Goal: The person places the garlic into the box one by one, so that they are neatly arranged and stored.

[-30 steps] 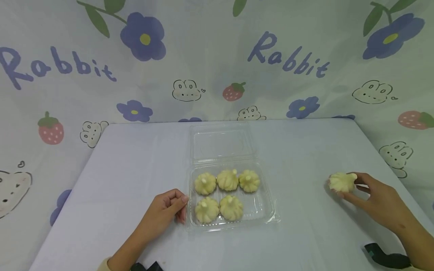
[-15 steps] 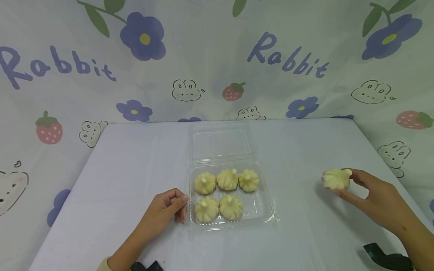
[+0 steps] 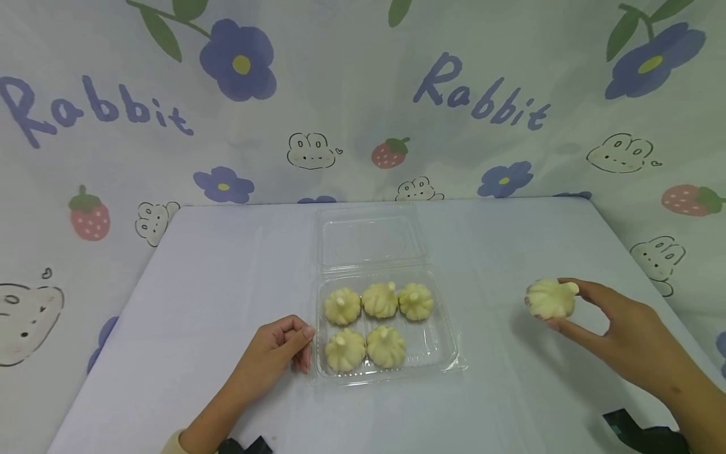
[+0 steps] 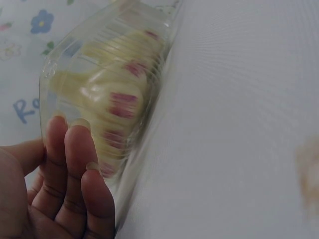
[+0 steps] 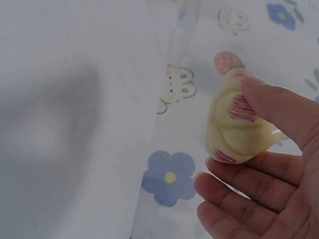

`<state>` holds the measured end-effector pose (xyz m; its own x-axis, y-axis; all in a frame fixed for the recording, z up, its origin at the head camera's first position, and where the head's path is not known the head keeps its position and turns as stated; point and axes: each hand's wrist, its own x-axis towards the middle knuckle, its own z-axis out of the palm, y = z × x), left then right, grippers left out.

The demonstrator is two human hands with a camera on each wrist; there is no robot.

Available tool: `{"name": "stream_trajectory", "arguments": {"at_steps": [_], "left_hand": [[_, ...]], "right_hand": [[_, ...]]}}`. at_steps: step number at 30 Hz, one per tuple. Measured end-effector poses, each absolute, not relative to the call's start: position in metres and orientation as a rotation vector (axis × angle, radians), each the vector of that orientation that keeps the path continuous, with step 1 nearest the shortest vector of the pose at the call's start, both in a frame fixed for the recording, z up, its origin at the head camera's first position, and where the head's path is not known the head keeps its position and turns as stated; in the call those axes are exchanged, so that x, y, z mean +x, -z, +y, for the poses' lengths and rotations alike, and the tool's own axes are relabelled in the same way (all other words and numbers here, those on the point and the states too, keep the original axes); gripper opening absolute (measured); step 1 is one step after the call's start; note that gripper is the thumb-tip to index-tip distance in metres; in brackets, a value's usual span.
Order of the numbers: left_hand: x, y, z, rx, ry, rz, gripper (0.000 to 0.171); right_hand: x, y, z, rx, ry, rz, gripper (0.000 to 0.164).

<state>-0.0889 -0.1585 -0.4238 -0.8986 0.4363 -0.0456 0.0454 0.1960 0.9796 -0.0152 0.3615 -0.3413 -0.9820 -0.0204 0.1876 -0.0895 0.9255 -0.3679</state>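
Note:
My right hand [image 3: 632, 334] holds a pale garlic bulb [image 3: 550, 299] between thumb and fingertips, raised over the right side of the table. Purple streaks mark the bulb's underside in the right wrist view. On the left, my left hand [image 3: 275, 350] pinches the near left rim of a clear plastic clamshell box [image 3: 428, 347], thumb over the edge and fingers against the side wall. Inside the box stand several garlic bulbs [image 3: 386, 347], with three in the far row and two in the near row. The near right spot of the box shows bare plastic.
The box's transparent lid [image 3: 371, 246] lies folded back, away from me. A white cloth covers the table [image 3: 238, 252], and a patterned curtain [image 3: 351, 82] hangs behind it and at both sides. Black straps [image 3: 646, 432] show below the wrists.
My right hand has carried the garlic bulb leftward and slightly up from the table's right side. The left hand, the box and the bulbs in it have stayed put.

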Motion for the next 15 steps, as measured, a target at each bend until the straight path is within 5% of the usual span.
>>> {"name": "stream_trajectory", "arguments": {"at_steps": [15], "left_hand": [[-0.090, 0.423, -0.158, 0.451, -1.751, 2.162, 0.029]], "right_hand": [[-0.015, 0.327, 0.319, 0.368, -0.535, -2.819, 0.074]]}}
